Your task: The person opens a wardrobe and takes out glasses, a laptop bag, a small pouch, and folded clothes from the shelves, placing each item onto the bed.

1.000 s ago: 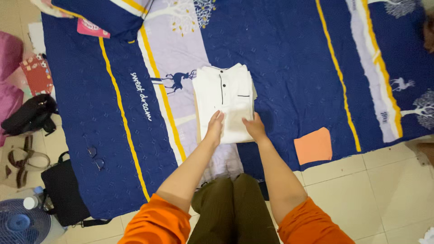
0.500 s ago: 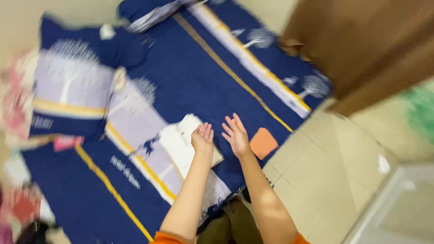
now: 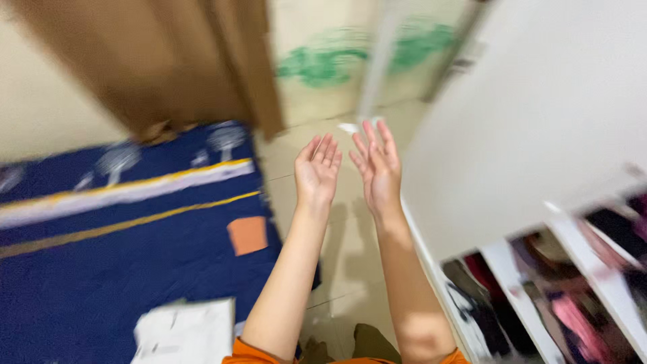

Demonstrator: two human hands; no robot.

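My left hand (image 3: 318, 168) and my right hand (image 3: 377, 164) are raised side by side over the tiled floor (image 3: 337, 222), fingers spread, palms partly up, holding nothing. The folded white shirt (image 3: 185, 331) lies behind them at the lower left, on the dark blue bedspread (image 3: 101, 249) with yellow stripes. An orange patch (image 3: 247, 234) shows near the bedspread's edge. The picture is blurred by head motion.
A white wardrobe (image 3: 526, 148) stands on the right, its open shelves (image 3: 559, 296) filled with several folded clothes. A brown wooden door (image 3: 175, 61) is at the upper left, with a pale wall marked in green (image 3: 330, 61) beyond it.
My view has swung right from the bedspread toward the wardrobe. Both hands left the folded shirt and rose empty over the floor. The shirt stays on the bedspread.
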